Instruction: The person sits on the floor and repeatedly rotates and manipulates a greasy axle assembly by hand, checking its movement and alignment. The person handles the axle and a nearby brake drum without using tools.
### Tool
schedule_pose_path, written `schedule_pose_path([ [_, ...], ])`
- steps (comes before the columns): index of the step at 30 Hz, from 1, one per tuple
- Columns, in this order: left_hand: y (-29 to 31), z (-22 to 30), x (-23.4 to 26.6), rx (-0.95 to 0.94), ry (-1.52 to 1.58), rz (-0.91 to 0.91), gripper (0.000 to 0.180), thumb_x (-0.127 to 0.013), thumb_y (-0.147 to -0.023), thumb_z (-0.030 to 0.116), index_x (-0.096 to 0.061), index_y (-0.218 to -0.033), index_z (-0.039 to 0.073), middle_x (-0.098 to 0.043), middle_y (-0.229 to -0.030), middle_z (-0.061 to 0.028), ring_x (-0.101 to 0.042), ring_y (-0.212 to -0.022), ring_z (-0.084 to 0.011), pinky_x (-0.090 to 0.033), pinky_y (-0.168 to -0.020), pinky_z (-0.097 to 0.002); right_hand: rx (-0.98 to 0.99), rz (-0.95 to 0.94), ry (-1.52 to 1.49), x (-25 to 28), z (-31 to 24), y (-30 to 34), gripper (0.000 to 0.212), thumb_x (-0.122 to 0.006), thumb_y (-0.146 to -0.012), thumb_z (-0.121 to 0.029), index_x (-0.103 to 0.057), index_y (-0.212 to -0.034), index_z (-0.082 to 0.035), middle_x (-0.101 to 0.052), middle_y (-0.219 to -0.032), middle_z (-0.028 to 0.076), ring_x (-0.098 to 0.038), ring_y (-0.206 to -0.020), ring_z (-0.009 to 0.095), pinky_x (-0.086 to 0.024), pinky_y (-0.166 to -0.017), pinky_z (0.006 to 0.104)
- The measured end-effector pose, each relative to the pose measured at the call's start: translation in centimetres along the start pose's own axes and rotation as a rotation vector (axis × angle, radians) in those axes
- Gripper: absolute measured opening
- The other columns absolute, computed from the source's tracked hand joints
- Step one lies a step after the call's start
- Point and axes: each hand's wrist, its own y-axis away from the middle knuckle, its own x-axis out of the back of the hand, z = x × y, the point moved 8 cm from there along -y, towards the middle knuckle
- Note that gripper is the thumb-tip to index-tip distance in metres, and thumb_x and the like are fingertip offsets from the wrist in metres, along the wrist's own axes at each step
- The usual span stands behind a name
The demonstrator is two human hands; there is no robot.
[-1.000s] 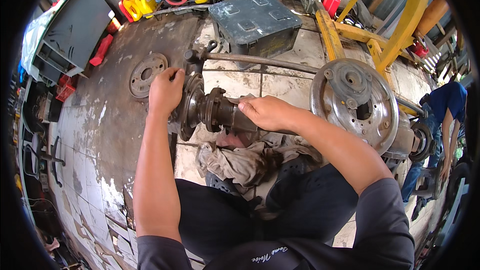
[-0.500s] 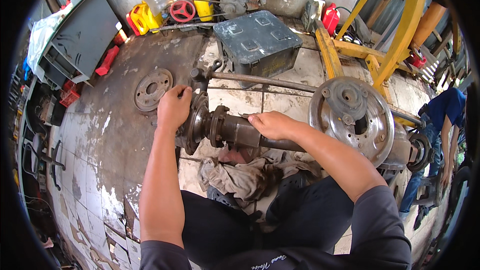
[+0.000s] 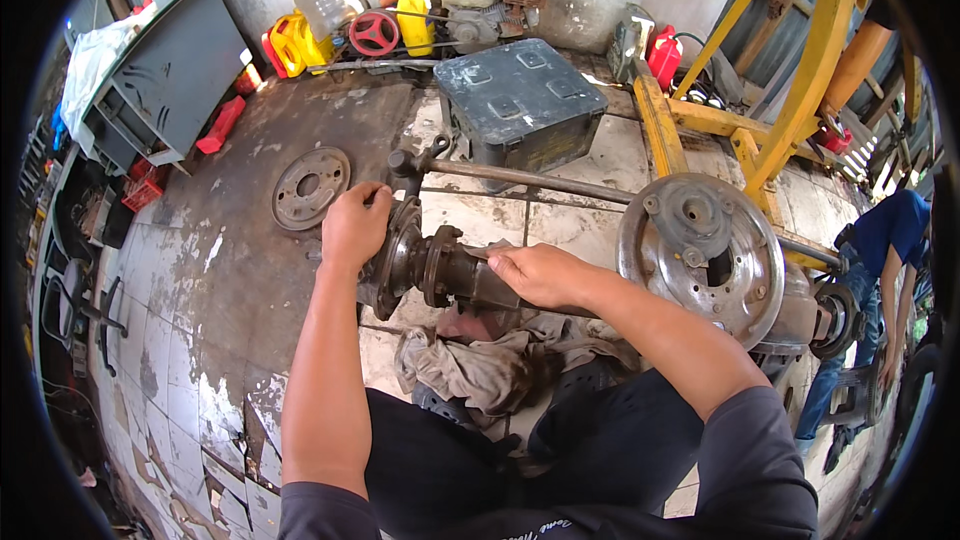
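Observation:
A greasy vehicle axle (image 3: 480,280) lies across in front of me, with a flanged hub (image 3: 400,250) at its left end. My left hand (image 3: 357,230) is closed over the far side of that hub, its fingertips partly hidden. On top of the axle tube rests my right hand (image 3: 540,275), thumb and fingers pinching a thin, flat greyish piece (image 3: 492,248) against the metal. A large round brake backing plate (image 3: 650,280) stands on the axle to the right. Beyond the axle, a long steel rod (image 3: 530,181) runs from a ball joint near my left hand.
Dirty rags (image 3: 470,365) lie between my feet under the axle. A dark metal box (image 3: 530,100) stands ahead, and a round plate (image 3: 311,188) lies on the floor at left. A yellow frame (image 3: 660,130) rises at right, near a bending co-worker (image 3: 885,240).
My view has tilted slightly, so the scene sits a little lower. My right hand has shifted slightly left relative to the axle tube; my left hand stays at the hub.

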Motion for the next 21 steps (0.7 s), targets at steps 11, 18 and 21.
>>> schedule_pose_path([
  [11,-0.4,-0.4,-0.4,-0.038,-0.019,0.010,0.036,-0.058,-0.092,0.038,-0.074,-0.111,0.012,-0.073,-0.104,-0.0176,-0.067,-0.103,-0.0383,-0.050,-0.093,-0.0431,-0.020,-0.072,0.043,-0.2,1.2,-0.3,0.056,-0.029,-0.106,-0.044,-0.064,-0.115,-0.001,-0.067,-0.113,0.026,-0.061,-0.107,0.047,-0.047,-0.096,0.0504],
  [18,0.0,0.0,0.2,-0.045,0.006,0.022,0.036,-0.059,-0.092,0.036,-0.074,-0.110,0.009,-0.072,-0.103,-0.0197,-0.067,-0.102,-0.0384,-0.050,-0.091,-0.0433,0.008,-0.008,0.033,-0.7,1.3,-0.2,0.055,-0.029,-0.106,-0.044,-0.063,-0.118,-0.003,-0.066,-0.116,0.026,-0.061,-0.109,0.046,-0.047,-0.098,0.0497],
  [21,0.0,0.4,0.1,-0.047,0.025,0.013,0.036,-0.060,-0.092,0.035,-0.074,-0.110,0.007,-0.072,-0.104,-0.0206,-0.067,-0.102,-0.0382,-0.050,-0.090,-0.0428,-0.015,-0.053,0.063,-0.3,1.6,-0.3,0.053,-0.029,-0.106,-0.043,-0.062,-0.119,-0.004,-0.066,-0.116,0.026,-0.060,-0.109,0.046,-0.046,-0.098,0.0503],
])
